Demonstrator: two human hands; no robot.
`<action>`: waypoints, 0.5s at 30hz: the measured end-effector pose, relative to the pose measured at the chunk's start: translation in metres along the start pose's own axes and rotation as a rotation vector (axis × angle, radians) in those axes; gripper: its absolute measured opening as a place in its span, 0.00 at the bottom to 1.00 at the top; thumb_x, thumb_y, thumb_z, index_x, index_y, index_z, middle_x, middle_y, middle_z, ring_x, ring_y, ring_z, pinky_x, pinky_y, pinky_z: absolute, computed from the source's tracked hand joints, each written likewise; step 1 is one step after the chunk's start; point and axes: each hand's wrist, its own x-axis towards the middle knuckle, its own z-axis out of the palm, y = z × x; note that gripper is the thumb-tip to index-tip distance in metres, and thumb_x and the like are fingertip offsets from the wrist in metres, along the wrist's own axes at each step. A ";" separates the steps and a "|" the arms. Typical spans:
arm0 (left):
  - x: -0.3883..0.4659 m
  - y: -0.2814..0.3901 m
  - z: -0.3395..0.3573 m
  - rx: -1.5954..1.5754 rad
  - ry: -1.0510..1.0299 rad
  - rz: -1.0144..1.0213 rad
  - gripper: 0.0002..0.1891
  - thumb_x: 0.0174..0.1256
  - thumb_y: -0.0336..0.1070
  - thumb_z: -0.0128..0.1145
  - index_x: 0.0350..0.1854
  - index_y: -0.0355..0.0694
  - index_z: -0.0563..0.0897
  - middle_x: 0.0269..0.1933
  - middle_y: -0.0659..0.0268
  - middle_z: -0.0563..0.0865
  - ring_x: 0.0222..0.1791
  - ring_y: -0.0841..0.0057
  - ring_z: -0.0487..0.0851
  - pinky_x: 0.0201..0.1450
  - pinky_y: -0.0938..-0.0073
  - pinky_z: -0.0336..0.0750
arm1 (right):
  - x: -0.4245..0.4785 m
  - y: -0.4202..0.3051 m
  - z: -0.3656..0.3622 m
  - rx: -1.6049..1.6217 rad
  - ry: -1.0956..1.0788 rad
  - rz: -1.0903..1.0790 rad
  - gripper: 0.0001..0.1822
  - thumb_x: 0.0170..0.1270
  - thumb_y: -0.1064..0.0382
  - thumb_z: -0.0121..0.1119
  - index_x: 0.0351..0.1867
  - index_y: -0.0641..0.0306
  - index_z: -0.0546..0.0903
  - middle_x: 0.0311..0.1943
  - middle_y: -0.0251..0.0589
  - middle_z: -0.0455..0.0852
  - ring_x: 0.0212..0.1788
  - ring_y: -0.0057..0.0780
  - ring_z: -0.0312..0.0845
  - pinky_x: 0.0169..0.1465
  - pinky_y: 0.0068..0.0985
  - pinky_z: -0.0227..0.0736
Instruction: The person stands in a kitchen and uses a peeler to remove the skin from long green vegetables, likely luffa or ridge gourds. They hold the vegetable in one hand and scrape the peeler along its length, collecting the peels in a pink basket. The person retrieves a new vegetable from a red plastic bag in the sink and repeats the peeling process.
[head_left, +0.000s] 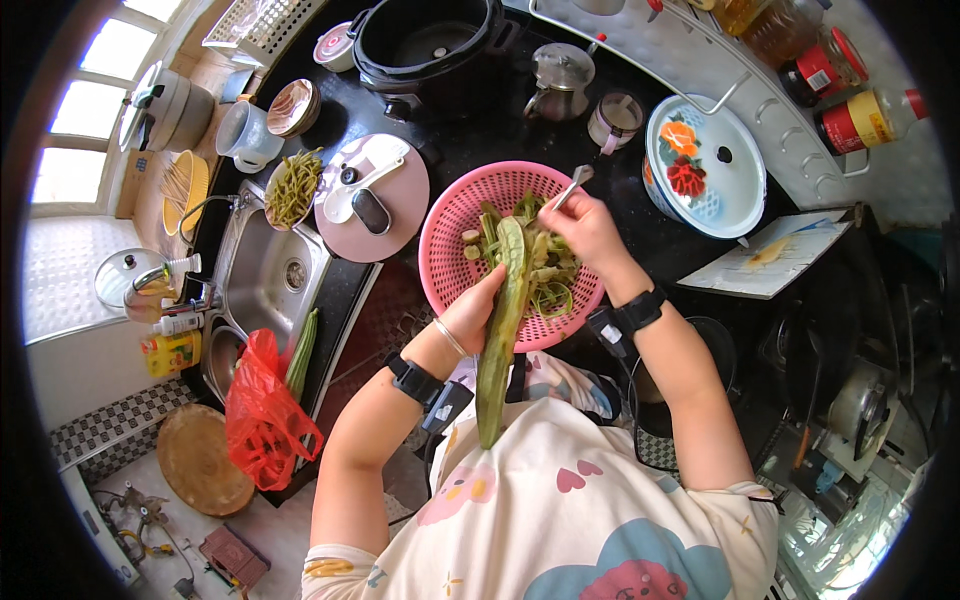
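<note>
My left hand (469, 309) grips a long ridged gourd (504, 330), which looks like a luffa. Its upper end lies over a pink plastic colander (442, 259), while the lower end reaches down to my shirt. Paler strips along the gourd show where skin is off. Between the fingers of my right hand (581, 229) is a small metal tool (574, 184), perhaps a peeler; its working end is not clear. Green peelings (555, 277) and cut vegetable ends lie in the colander under both hands. A second ridged gourd (303, 352) rests by the sink edge.
Left of the colander, a round lid (405, 217) carries a white spoon and a dark oval object. Green beans (294, 191) fill a bowl beside the sink (259, 255). A red plastic bag (270, 420) hangs over the counter edge. An enamel pot (709, 161) stands right.
</note>
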 end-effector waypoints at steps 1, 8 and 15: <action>-0.003 0.001 0.001 0.008 0.000 0.013 0.27 0.73 0.60 0.34 0.44 0.43 0.78 0.32 0.62 0.81 0.28 0.70 0.78 0.32 0.68 0.74 | 0.002 -0.002 -0.004 0.040 0.061 -0.015 0.04 0.63 0.69 0.60 0.37 0.66 0.81 0.32 0.31 0.84 0.35 0.15 0.78 0.43 0.18 0.73; -0.006 0.011 0.006 0.128 0.117 0.047 0.29 0.73 0.62 0.34 0.42 0.40 0.78 0.30 0.62 0.81 0.25 0.73 0.79 0.29 0.71 0.75 | -0.029 -0.014 0.030 -0.077 -0.271 -0.060 0.08 0.62 0.68 0.61 0.41 0.67 0.82 0.34 0.32 0.85 0.36 0.17 0.79 0.44 0.20 0.74; -0.019 0.004 0.006 0.310 0.106 0.160 0.26 0.74 0.59 0.36 0.44 0.41 0.78 0.31 0.63 0.81 0.25 0.73 0.79 0.28 0.73 0.75 | 0.015 -0.001 -0.014 -0.060 0.045 -0.031 0.04 0.64 0.67 0.59 0.35 0.66 0.81 0.30 0.30 0.83 0.33 0.16 0.76 0.40 0.18 0.72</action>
